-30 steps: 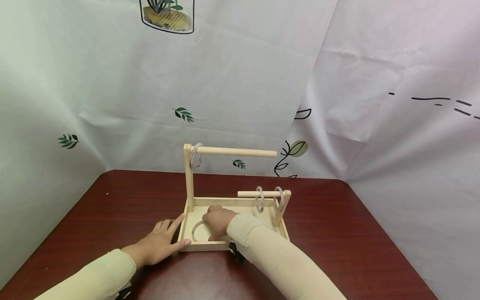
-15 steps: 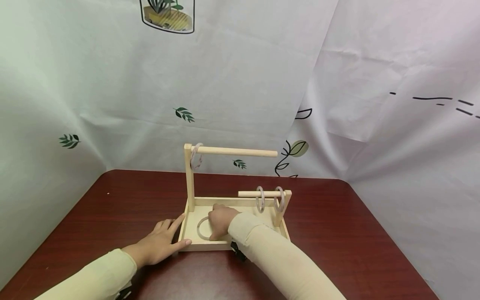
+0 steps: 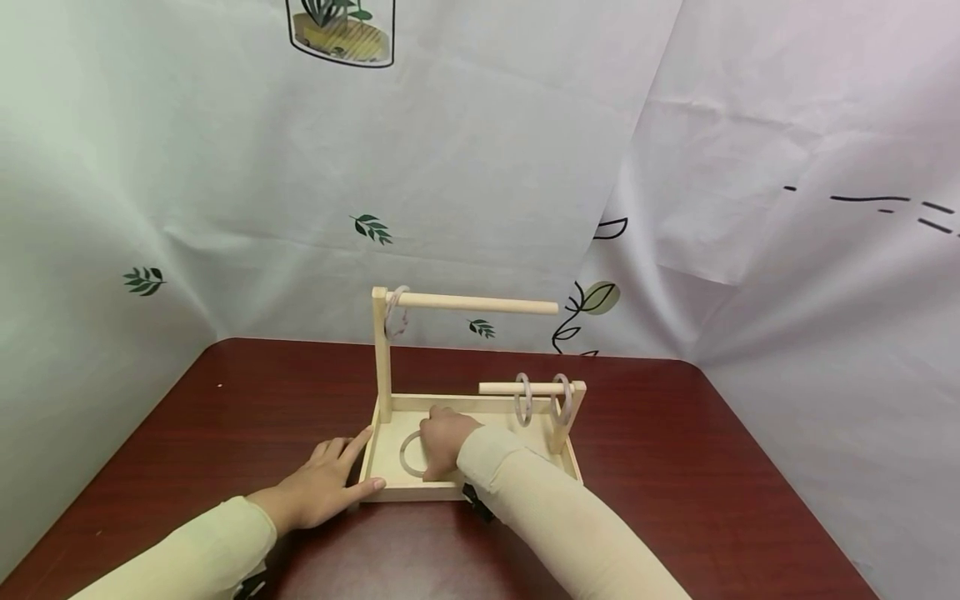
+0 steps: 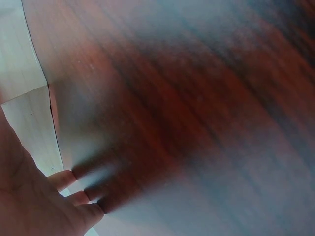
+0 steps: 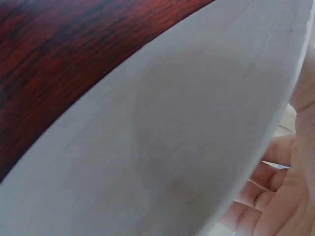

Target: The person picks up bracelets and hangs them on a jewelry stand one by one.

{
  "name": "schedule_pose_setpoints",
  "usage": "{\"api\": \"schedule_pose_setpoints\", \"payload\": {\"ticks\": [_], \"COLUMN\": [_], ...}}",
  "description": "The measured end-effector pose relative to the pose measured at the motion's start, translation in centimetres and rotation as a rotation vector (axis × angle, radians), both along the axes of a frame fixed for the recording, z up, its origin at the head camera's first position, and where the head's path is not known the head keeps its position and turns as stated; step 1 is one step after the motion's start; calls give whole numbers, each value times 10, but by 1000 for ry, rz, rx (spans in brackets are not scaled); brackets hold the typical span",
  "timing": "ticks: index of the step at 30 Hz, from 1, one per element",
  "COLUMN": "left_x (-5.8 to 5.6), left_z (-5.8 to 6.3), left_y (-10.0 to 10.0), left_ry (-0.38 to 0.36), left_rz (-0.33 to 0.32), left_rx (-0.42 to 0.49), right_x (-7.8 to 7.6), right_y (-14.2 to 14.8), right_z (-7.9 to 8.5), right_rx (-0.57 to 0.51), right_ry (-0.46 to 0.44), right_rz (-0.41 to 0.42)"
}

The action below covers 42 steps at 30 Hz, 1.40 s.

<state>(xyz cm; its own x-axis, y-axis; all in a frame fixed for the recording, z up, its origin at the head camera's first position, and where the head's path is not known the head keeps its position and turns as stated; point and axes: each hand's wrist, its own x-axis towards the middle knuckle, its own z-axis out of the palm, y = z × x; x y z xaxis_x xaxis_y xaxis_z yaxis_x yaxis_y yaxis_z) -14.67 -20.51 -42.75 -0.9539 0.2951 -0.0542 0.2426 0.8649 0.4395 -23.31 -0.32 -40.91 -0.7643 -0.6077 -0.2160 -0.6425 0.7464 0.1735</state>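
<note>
A pale wooden jewelry stand with a shallow tray and two bars is on the table. Inside the tray, my right hand grips a light bangle; the hand covers the bangle's right side. The right wrist view has the tray's front wall partly in front of curled fingers. My left hand rests at the tray's front left corner, its index finger along the side and thumb on the front edge. One bangle hangs on the upper bar, two bangles on the lower.
The upper bar reaches right from a tall left post. From a short right post, the lower bar points left. Dark red table surrounds the stand, with white patterned cloth behind and at both sides.
My right hand and the bangle under it have shifted a little to the right within the tray. The left hand stays at the corner. The whole head view has drifted slightly.
</note>
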Motion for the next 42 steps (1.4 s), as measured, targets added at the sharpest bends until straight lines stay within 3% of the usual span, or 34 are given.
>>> {"api": "schedule_pose_setpoints", "payload": {"ticks": [9, 17, 29, 42], "left_x": [0, -1, 0, 1], "left_z": [1, 0, 2, 4], "left_y": [1, 1, 0, 0], "left_ry": [-3, -7, -48, -60], "left_rz": [0, -2, 2, 0], "left_rx": [1, -1, 12, 7], "right_x": [-2, -9, -9, -2], "right_y": [5, 14, 23, 25], "right_z": [-5, -9, 10, 24], "right_rx": [-53, -239, -448, -634], "right_ry": [26, -76, -212, -265], "right_rz": [33, 4, -51, -55]}}
